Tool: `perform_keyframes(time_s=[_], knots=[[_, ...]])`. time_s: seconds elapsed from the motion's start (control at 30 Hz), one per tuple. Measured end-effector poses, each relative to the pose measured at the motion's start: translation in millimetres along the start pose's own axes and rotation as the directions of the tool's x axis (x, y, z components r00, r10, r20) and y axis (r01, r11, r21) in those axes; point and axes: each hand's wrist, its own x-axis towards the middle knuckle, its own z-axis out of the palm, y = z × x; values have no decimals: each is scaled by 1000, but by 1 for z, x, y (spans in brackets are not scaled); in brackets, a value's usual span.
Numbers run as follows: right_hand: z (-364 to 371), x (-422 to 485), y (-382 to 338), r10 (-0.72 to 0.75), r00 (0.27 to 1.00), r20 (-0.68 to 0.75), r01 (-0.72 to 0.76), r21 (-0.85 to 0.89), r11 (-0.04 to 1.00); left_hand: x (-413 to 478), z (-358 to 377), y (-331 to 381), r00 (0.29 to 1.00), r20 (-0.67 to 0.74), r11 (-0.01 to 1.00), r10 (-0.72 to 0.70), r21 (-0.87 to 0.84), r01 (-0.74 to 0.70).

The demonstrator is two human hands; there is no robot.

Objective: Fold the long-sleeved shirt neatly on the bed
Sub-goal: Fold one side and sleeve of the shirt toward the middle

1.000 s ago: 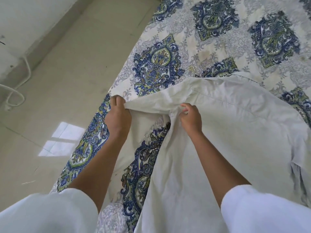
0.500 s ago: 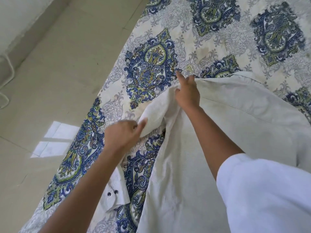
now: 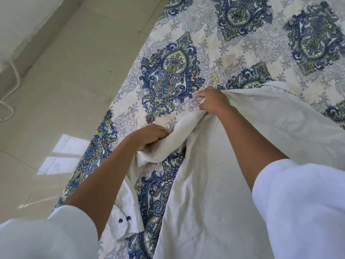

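Note:
An off-white long-sleeved shirt (image 3: 214,184) lies spread over the patterned bed cover (image 3: 168,75), filling the lower right of the head view. Its left sleeve runs down along the bed edge, and the cuff (image 3: 127,221) with two dark buttons lies near my left forearm. My left hand (image 3: 149,135) is closed on the bunched sleeve partway along it. My right hand (image 3: 212,100) grips the shirt at the shoulder, where the sleeve joins the body. Between both hands the sleeve fabric is gathered into folds.
The bed's left edge runs diagonally from top centre to bottom left. Beyond it is beige tiled floor (image 3: 65,81) with a bright patch of window light (image 3: 61,154). A white cable (image 3: 11,86) loops by the wall at far left.
My right hand has slid up and left to the shoulder and closed on the cloth. My left hand has moved right along the sleeve and gripped it. The cuff has come into sight.

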Motion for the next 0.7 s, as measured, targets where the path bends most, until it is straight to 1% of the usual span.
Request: perform_keyframes(time_s=[0.03,0.1,0.17,0.2,0.27,0.3,0.33,0.37,0.4,0.47,0.5,0.53,0.57,0.6,0.67,0.7], knots=[[-2,0,0,-19,999,33,20,-24,1000,2,-2,-5,999,39,996,-16,-85,19],[-6,2,-1,-65,994,88,73,-94,993,3,-7,-8,1000,30,975,5,-221,2],[-11,4,-4,-101,986,135,121,-154,981,5,-11,-7,997,-57,938,60,-338,-75],[-13,5,-6,-110,982,154,137,-173,975,4,-15,-5,987,-126,925,98,-354,-137],[-14,5,-9,-115,977,181,154,-220,963,4,-23,-4,947,-270,910,176,-322,-261],[-14,5,-10,-115,979,167,156,-254,955,5,-28,-5,927,-318,897,200,-322,-303],[-11,4,-11,-120,985,126,151,-281,948,6,-33,-5,919,-334,882,209,-342,-325],[-9,3,-12,-134,990,48,142,-288,947,5,-38,-4,922,-324,870,211,-368,-328],[-4,2,-11,-149,988,-50,131,-262,956,6,-43,-3,934,-291,867,208,-388,-314],[5,-1,-8,-165,960,-227,138,-130,982,10,-52,2,968,-187,895,166,-383,-228],[10,-2,-7,-158,950,-270,149,-53,987,14,-56,6,981,-153,924,117,-345,-164],[15,-4,-7,-141,948,-284,157,34,987,18,-58,9,988,-147,946,54,-310,-98],[19,-4,-6,-110,953,-283,153,135,979,23,-61,14,986,-167,962,-8,-272,-38],[22,-5,-5,-71,955,-289,144,241,960,28,-63,18,980,-195,973,-41,-231,-5],[19,-6,-3,45,934,-354,110,406,907,34,-65,28,971,-236,982,-40,-189,-5],[15,-7,0,117,907,-404,82,444,892,35,-67,32,971,-236,983,-25,-183,-20]])
